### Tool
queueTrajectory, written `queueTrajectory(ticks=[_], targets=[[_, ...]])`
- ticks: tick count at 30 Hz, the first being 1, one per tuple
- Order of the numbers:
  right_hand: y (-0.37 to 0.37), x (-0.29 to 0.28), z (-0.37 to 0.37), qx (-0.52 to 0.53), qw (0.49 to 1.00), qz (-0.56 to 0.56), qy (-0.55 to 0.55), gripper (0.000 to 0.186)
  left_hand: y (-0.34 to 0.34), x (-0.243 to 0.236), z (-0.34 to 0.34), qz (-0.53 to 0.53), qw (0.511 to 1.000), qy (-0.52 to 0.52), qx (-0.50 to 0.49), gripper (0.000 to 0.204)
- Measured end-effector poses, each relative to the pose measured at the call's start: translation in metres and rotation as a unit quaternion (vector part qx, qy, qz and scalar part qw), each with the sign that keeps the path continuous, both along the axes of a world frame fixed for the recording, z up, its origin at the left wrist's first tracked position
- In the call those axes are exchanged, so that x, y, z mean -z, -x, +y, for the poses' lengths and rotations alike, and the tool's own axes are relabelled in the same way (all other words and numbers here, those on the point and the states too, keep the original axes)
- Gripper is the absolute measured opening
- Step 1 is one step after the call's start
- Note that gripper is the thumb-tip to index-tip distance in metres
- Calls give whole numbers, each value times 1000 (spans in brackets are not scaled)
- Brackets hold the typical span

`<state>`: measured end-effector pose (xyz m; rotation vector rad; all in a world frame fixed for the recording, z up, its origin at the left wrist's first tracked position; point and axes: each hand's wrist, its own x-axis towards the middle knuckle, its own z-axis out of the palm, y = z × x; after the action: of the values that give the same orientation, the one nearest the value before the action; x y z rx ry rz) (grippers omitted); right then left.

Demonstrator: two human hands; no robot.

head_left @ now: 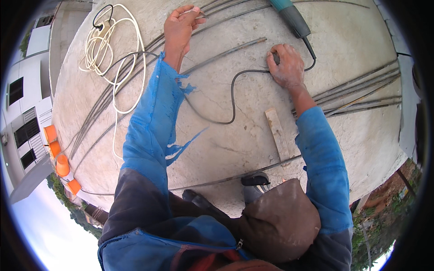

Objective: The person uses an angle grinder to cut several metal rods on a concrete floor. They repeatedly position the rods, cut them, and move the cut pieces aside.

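- Grey concrete slab [248, 144] fills most of the head view, which is the only one to go by.
- Left hand [184, 21] is up top, left of centre, thumb and fingertips pinched together on what looks like a thin dark-grey sliver [203, 15]. Too small to say what it is, but it pokes out just past the fingertips on their right side. Pinching seems about right for something that skinny.
- Right hand [288, 67] is curled, clamped round a small dark-grey chunk [276, 58] that sits at the thumb side, on the hand's left. Probably gripped short like that for control.
- Teal and dark-grey power tool [291, 19] lies just beyond the right hand, I'd guess to stay in easy reach. Its thin black cord [233, 92] disappears behind that hand, then loops across toward the torn blue left sleeve [151, 110].
- Dark steel rod with a rusty end [230, 53] lies between the hands, tip near the right one.
- Cream extension cord [92, 49] is loosely coiled off left, maybe to keep slack out of the way.
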<state>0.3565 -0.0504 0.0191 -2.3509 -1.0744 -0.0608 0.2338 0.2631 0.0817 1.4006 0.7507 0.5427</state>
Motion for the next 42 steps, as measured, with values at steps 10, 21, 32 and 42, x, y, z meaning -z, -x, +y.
queueTrajectory(ticks=[10,21,32,42], targets=[[2,2,4,-2,1000,21,1,19,95,-111,-67,90,976,-11,197,44],[132,-103,-4,-101,896,412,-134,29,227,-155,-110,71,982,-20,173,60],[250,-166,-14,-199,696,670,-165,29,273,-154,-149,35,975,-11,220,61],[258,-146,-19,-169,791,572,-140,31,300,-151,-138,164,953,-36,251,54]])
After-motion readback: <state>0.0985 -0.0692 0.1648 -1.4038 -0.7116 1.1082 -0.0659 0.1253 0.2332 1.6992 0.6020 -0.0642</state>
